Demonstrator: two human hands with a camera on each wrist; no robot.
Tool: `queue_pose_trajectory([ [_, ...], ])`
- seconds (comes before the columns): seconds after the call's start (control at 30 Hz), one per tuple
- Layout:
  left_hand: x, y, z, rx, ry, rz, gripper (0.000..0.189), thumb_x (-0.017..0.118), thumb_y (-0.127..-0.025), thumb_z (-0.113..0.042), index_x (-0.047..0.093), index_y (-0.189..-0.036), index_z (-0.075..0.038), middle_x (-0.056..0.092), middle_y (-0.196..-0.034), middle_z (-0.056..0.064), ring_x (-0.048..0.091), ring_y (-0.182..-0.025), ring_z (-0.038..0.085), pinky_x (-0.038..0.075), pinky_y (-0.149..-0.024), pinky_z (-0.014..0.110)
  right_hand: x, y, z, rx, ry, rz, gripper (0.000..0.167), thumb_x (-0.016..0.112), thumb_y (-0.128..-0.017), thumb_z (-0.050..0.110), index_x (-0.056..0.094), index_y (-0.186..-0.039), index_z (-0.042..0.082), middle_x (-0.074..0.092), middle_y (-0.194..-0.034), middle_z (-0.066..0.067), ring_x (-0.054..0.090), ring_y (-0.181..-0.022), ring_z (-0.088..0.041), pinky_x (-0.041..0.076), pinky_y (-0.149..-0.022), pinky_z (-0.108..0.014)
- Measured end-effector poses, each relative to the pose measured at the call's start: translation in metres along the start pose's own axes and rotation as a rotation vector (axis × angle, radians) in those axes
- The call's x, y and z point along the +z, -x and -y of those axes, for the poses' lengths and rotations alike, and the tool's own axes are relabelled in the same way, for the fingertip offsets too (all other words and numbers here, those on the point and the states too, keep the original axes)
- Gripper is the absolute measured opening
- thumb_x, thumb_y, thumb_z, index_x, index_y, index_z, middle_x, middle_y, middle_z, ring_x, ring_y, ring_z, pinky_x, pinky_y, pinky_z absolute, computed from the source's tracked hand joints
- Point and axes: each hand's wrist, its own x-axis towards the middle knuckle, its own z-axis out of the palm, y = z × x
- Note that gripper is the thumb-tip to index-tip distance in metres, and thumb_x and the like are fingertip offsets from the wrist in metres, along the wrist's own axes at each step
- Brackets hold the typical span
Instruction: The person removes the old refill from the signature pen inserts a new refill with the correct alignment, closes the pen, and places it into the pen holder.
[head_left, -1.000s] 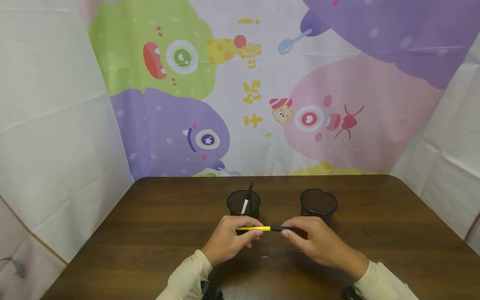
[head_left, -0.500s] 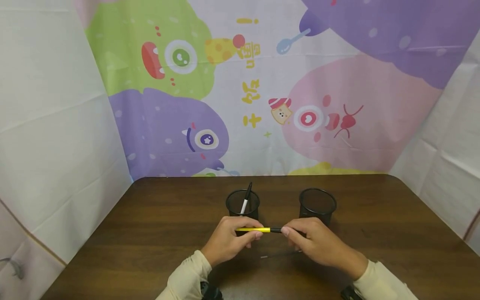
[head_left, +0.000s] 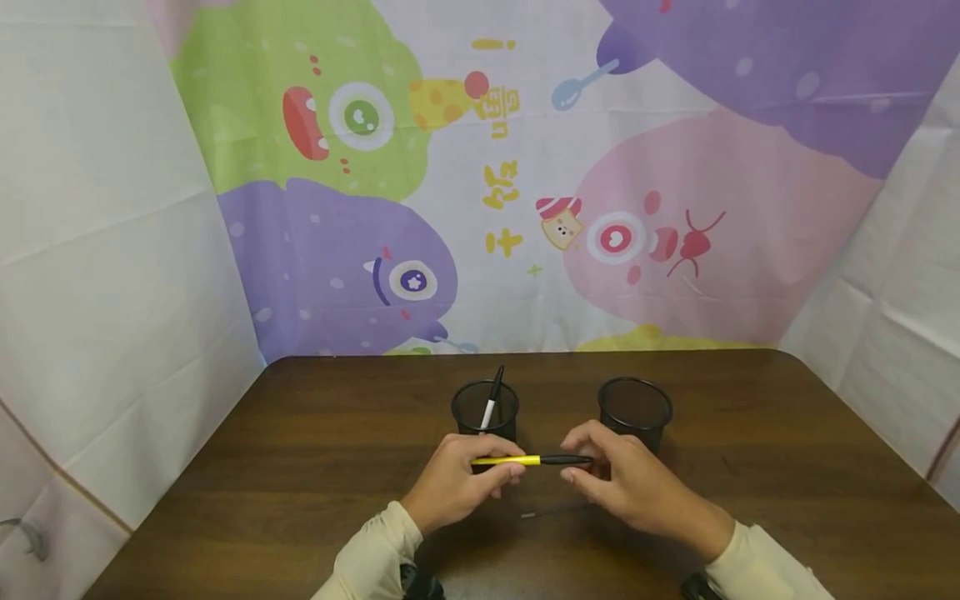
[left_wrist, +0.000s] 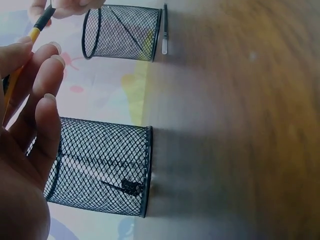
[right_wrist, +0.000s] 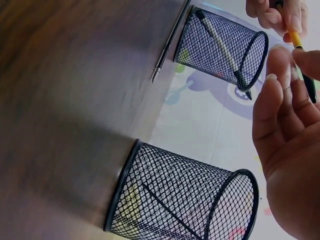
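My left hand (head_left: 461, 479) pinches a slim yellow pen (head_left: 513, 460) by its yellow barrel, holding it level above the table. The pen's black end (head_left: 566, 459) points right, into the gap between the parted thumb and forefinger of my right hand (head_left: 637, 483). In the right wrist view, that black end (right_wrist: 309, 87) shows beside the right thumb; whether it touches a finger there I cannot tell. Beneath the hands, a thin dark rod (head_left: 555, 510) with a pale tip, like a pen refill, lies on the tabletop.
Two black mesh pen cups stand behind the hands. The left cup (head_left: 465, 417) contains a black-and-white marker (head_left: 492, 400) leaning against its rim; the right cup (head_left: 636, 408) is partly behind my right hand. A brown wooden table (head_left: 300, 450) meets a printed cloth (head_left: 517, 308) at the back.
My right thumb and forefinger, which pinched the pen's black end, have spread apart from it. More of the black end now shows. My left hand keeps its hold in about the same place.
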Motion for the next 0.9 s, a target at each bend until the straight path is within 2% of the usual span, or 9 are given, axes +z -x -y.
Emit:
queue_pose_trajectory([
  [0.13, 0.002, 0.002, 0.015, -0.010, 0.002, 0.001, 0.011, 0.072, -0.093, -0.010, 0.074, -0.103, -0.009, 0.072, -0.080, 0.002, 0.064, -0.057, 0.012, 0.055, -0.053, 0.028, 0.001, 0.000, 0.001, 0.008, -0.027, 0.006, 0.018, 0.069, -0.095, 0.005, 0.057, -0.106, 0.012, 0.064, -0.073, 0.006, 0.057, -0.058, -0.002, 0.050, -0.049, -0.025],
  [0.23, 0.002, 0.000, 0.003, -0.016, -0.002, -0.007, 0.010, 0.072, -0.091, -0.003, 0.073, -0.101, -0.004, 0.072, -0.079, 0.007, 0.064, -0.056, 0.016, 0.055, -0.052, 0.029, 0.001, 0.000, 0.002, 0.017, -0.029, 0.012, 0.013, 0.067, -0.097, 0.011, 0.059, -0.104, 0.016, 0.064, -0.073, 0.003, 0.059, -0.059, -0.004, 0.051, -0.051, -0.025],
  [0.37, 0.000, -0.002, -0.014, 0.003, -0.006, -0.017, 0.010, 0.072, -0.089, 0.002, 0.073, -0.099, 0.000, 0.071, -0.077, 0.011, 0.063, -0.055, 0.016, 0.055, -0.052, 0.028, 0.001, 0.000, 0.002, 0.019, -0.026, 0.011, 0.010, 0.067, -0.098, 0.014, 0.061, -0.104, 0.018, 0.064, -0.073, 0.004, 0.061, -0.058, -0.007, 0.051, -0.052, -0.025],
  [0.53, 0.000, -0.002, -0.019, 0.040, -0.022, -0.018, 0.010, 0.072, -0.088, 0.005, 0.073, -0.097, 0.001, 0.071, -0.076, 0.012, 0.062, -0.053, 0.016, 0.054, -0.052, 0.024, 0.001, 0.001, 0.002, 0.043, -0.026, 0.016, 0.005, 0.065, -0.099, 0.016, 0.063, -0.103, 0.019, 0.062, -0.073, 0.011, 0.061, -0.057, -0.010, 0.052, -0.051, -0.028],
  [0.67, 0.001, -0.001, -0.014, 0.036, -0.017, -0.017, 0.011, 0.072, -0.088, 0.005, 0.073, -0.098, 0.001, 0.071, -0.076, 0.011, 0.062, -0.053, 0.017, 0.053, -0.052, 0.024, 0.002, 0.001, 0.001, 0.050, -0.019, 0.018, 0.003, 0.063, -0.100, 0.017, 0.064, -0.100, 0.019, 0.060, -0.072, 0.014, 0.060, -0.057, -0.008, 0.052, -0.051, -0.029],
  [0.9, 0.004, 0.001, 0.011, 0.027, -0.033, -0.010, 0.012, 0.073, -0.090, -0.004, 0.075, -0.102, -0.008, 0.073, -0.080, 0.005, 0.064, -0.055, 0.016, 0.053, -0.052, 0.023, 0.001, 0.000, 0.002, 0.034, -0.006, 0.015, 0.012, 0.061, -0.102, 0.015, 0.065, -0.094, 0.024, 0.062, -0.069, 0.007, 0.060, -0.058, -0.007, 0.051, -0.052, -0.028],
])
